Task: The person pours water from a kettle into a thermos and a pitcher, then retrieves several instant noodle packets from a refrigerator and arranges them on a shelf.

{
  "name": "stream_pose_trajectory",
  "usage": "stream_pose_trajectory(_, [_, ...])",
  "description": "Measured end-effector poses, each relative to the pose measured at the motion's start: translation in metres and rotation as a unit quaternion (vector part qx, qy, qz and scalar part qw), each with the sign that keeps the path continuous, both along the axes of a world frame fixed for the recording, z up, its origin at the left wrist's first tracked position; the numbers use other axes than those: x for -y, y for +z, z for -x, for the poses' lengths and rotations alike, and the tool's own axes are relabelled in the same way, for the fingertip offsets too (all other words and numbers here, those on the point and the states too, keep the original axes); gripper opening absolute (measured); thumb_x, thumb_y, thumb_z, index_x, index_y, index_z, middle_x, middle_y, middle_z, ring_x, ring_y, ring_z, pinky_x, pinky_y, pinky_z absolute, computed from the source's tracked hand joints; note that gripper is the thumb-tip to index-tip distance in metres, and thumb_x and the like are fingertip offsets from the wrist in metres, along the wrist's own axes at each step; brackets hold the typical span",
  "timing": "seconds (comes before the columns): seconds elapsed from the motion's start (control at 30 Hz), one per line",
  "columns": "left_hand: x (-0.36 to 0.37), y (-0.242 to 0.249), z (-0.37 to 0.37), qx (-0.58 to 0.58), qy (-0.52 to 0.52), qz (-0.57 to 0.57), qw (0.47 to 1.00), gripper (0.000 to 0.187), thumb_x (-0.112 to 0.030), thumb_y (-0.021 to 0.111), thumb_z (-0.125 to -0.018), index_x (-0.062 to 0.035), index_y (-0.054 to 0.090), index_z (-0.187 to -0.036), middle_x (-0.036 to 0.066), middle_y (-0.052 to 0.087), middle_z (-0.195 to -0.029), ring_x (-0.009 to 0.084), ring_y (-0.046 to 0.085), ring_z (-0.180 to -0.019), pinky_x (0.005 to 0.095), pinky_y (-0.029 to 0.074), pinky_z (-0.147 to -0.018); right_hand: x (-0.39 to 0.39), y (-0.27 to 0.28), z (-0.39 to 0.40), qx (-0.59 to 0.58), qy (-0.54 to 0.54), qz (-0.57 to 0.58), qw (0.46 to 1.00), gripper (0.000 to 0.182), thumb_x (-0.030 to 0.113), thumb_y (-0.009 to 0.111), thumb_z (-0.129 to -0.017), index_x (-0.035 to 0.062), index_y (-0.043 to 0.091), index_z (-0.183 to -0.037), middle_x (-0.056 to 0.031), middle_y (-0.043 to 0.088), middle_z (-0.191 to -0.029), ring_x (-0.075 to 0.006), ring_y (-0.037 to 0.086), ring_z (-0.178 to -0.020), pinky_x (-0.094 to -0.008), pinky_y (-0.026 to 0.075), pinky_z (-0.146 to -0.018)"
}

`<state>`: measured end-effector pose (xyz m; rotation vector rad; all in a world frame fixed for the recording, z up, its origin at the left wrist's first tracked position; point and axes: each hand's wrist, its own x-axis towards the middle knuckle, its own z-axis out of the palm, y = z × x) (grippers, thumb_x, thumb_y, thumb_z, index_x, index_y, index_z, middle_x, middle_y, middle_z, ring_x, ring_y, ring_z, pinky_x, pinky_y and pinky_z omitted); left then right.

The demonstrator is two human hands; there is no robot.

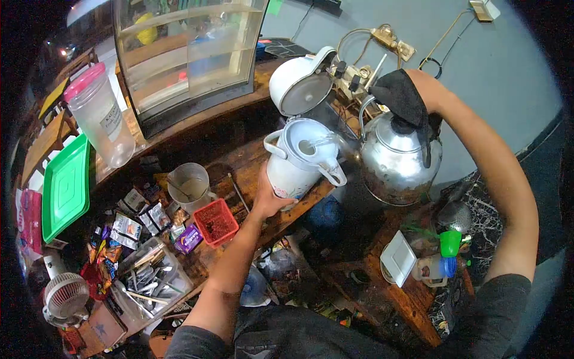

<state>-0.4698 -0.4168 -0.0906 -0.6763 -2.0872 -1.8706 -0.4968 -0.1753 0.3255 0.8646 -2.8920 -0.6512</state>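
Note:
My left hand [269, 197] grips the lower body of a white thermos jug [299, 161] at the edge of the wooden counter [242, 161]; the jug's lid [299, 84] is flipped open behind it. My right hand [412, 90], wrapped in a black cloth [400, 99], holds the handle of a steel kettle [397, 161]. The kettle is tilted left, and a stream of water runs from its spout into the jug's mouth.
A clear measuring jug [188, 185] and a small red basket [216, 222] sit left of the thermos. A glass display case [185, 54], a pink-lidded plastic jar [101, 116] and a green tray [64, 188] stand further left. Sachets, a cutlery tub [149, 278], a small fan [64, 299], and bottles [439, 263] lie around.

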Motion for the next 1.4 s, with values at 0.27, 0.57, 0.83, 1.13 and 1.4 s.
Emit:
stream_pose_trajectory(0.27, [0.001,0.007,0.002,0.009,-0.032,-0.038,0.999,0.125,-0.017,0.092,-0.046,-0.0010,0.016,-0.144,0.020,0.039,-0.136,0.0341,0.038,-0.130,0.0428,0.030,-0.110,-0.004,-0.002,0.005,0.021,-0.002,-0.040,0.999,0.037,0.039,0.050,-0.087,0.0072,0.066,-0.100,-0.0176,0.066,-0.095,-0.0389,0.063,-0.087,-0.0460,0.050,-0.076])
stream_pose_trajectory(0.57, [0.004,0.019,-0.007,0.037,-0.005,-0.008,0.999,0.119,-0.012,0.091,-0.045,-0.0041,0.021,-0.141,0.018,0.040,-0.134,0.0321,0.040,-0.127,0.0422,0.032,-0.109,0.002,0.001,0.004,0.020,-0.005,-0.043,0.999,0.037,0.040,0.055,-0.084,0.0098,0.065,-0.104,-0.0161,0.066,-0.100,-0.0365,0.063,-0.092,-0.0448,0.051,-0.078])
stream_pose_trajectory(0.83, [0.002,0.010,-0.004,0.020,-0.004,-0.021,1.000,0.121,-0.012,0.091,-0.045,-0.0031,0.020,-0.142,0.018,0.039,-0.135,0.0324,0.039,-0.128,0.0421,0.032,-0.109,0.007,0.005,0.006,0.024,0.030,-0.065,0.997,0.036,0.037,0.057,-0.082,0.0125,0.063,-0.108,-0.0143,0.066,-0.102,-0.0355,0.063,-0.093,-0.0444,0.051,-0.079])
stream_pose_trajectory(1.13, [-0.003,-0.007,0.003,0.013,0.000,-0.023,1.000,0.125,-0.014,0.092,-0.044,-0.0009,0.018,-0.143,0.021,0.038,-0.136,0.0349,0.039,-0.129,0.0424,0.031,-0.110,0.010,0.002,0.017,0.043,0.026,-0.150,0.988,0.032,0.035,0.058,-0.080,0.0124,0.064,-0.103,-0.0162,0.066,-0.095,-0.0359,0.063,-0.089,-0.0457,0.050,-0.073])
stream_pose_trajectory(1.4, [0.002,0.008,-0.003,0.005,0.016,0.007,1.000,0.125,-0.016,0.092,-0.043,-0.0016,0.018,-0.143,0.020,0.039,-0.135,0.0355,0.040,-0.128,0.0430,0.032,-0.109,0.025,0.006,0.010,0.047,0.017,-0.099,0.994,0.037,0.039,0.063,-0.076,0.0093,0.063,-0.098,-0.0170,0.066,-0.092,-0.0376,0.063,-0.087,-0.0464,0.049,-0.072])
